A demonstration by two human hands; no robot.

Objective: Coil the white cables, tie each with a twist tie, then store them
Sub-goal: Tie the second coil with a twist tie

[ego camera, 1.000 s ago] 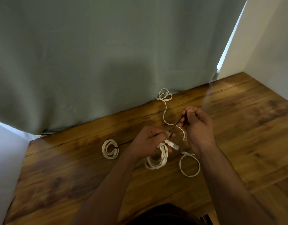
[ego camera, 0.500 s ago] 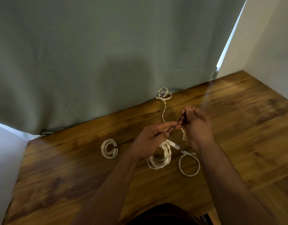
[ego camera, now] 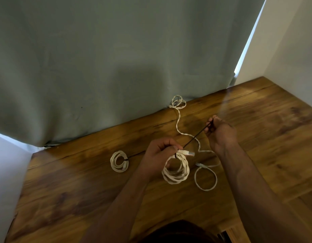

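My left hand (ego camera: 159, 152) pinches the top of a coiled white cable (ego camera: 176, 170), whose plug (ego camera: 186, 152) sticks out to the right. A thin dark twist tie (ego camera: 195, 136) runs taut from that pinch up to my right hand (ego camera: 220, 133), which grips its far end. A smaller white coil (ego camera: 119, 161), bound with a dark tie, lies on the table to the left. A loose white cable (ego camera: 205, 178) forms a loop to the right and trails up to a tangle (ego camera: 177, 102) by the curtain.
The wooden table (ego camera: 257, 155) runs to white walls at left and right. A grey-green curtain (ego camera: 116, 67) hangs along its far edge. A dark gap shows at the table's near right edge (ego camera: 223, 235).
My right hand has pulled up and to the right, drawing the twist tie out straight. My left hand has stayed on the coil, which now hangs more open below it.
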